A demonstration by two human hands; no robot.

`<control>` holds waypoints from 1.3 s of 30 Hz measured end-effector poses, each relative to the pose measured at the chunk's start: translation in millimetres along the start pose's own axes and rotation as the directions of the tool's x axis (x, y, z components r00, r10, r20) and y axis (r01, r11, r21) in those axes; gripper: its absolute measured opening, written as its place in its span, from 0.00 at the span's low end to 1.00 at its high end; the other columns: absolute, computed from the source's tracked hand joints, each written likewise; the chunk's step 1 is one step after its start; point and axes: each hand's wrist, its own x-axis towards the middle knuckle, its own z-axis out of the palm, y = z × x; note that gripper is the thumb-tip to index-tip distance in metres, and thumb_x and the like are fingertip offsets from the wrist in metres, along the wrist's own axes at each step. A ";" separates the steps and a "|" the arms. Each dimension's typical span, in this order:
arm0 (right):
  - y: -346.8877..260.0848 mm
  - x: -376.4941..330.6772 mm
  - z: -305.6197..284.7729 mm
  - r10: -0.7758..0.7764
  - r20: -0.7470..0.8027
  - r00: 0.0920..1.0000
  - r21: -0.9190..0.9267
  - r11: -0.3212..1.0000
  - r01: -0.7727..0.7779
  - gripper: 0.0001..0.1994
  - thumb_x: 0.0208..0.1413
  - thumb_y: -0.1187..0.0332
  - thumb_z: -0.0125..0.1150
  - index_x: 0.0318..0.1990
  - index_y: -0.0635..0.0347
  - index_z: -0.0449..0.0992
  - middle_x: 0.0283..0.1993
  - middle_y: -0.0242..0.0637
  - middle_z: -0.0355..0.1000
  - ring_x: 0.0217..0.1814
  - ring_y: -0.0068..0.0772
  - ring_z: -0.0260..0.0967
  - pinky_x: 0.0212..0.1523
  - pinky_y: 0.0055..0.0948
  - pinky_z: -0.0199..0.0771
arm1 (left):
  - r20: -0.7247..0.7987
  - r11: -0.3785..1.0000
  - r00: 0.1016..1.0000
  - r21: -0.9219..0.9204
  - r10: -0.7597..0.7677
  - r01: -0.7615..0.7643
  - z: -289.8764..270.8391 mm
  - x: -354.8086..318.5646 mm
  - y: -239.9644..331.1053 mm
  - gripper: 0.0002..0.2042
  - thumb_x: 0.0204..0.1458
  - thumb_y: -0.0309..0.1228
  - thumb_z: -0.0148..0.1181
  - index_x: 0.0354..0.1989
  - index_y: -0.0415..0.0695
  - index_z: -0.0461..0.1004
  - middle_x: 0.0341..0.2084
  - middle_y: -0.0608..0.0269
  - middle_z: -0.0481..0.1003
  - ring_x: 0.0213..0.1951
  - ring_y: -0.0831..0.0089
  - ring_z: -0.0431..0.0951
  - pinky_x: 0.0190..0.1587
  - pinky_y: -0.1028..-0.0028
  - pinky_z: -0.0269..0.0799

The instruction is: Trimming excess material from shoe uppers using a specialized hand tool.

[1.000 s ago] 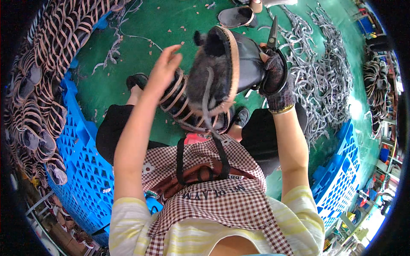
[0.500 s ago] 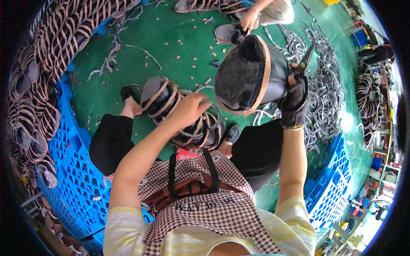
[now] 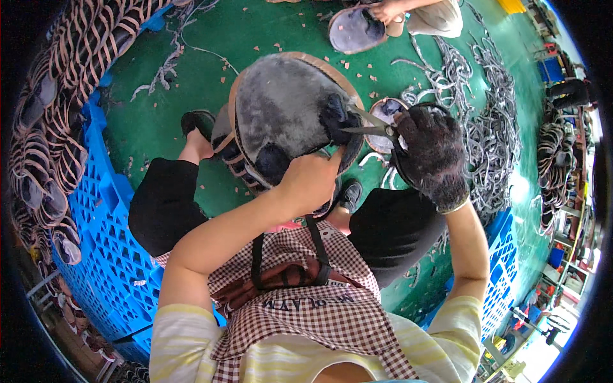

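1. Left hand (image 3: 313,182): bare, curled, fingers closed on the lower-right edge of our oval shoe piece (image 3: 274,96). Can't tell if we're also pinching a loose strip there.
2. Right hand (image 3: 429,153): in a dark knit glove (image 3: 442,143), wrapped round the scissors (image 3: 388,131). Blades spread, pointing left, tips at the piece's right side by a dark patch (image 3: 336,115). Hands are apart, blades just above the left fingers.
3. The piece sits up in front of us, fuzzy grey face toward us, tan band (image 3: 348,83) along the rim.
4. Step in hand, our read: scissor work at that edge. Can't confirm that anything is severed.
5. Next move calls for a steady left grip, blades lined up on the edge, fingers and band out of the bite.
6. Below, partly hidden: banded shoe pieces (image 3: 220,142) on the green floor (image 3: 166,121). Small tan-rimmed piece (image 3: 391,105) behind the scissors.
7. Further out: grey strips (image 3: 491,134) heaped right, blue pallet (image 3: 96,198) and banded stacks (image 3: 38,172) left.
8. Top: a co-worker's hand (image 3: 386,10) on another grey piece (image 3: 357,37).
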 end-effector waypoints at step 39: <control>193.3 -83.2 304.3 0.823 0.452 0.344 -0.217 0.476 -0.852 0.14 0.55 0.58 0.42 0.43 0.52 0.69 0.42 0.51 0.70 0.45 0.54 0.68 0.44 0.48 0.67 | 0.015 0.495 0.531 -0.337 -0.848 0.801 55.0 -10.1 -331.4 0.35 0.54 0.57 0.37 0.51 0.31 0.64 0.51 0.45 0.66 0.55 0.55 0.63 0.55 0.66 0.57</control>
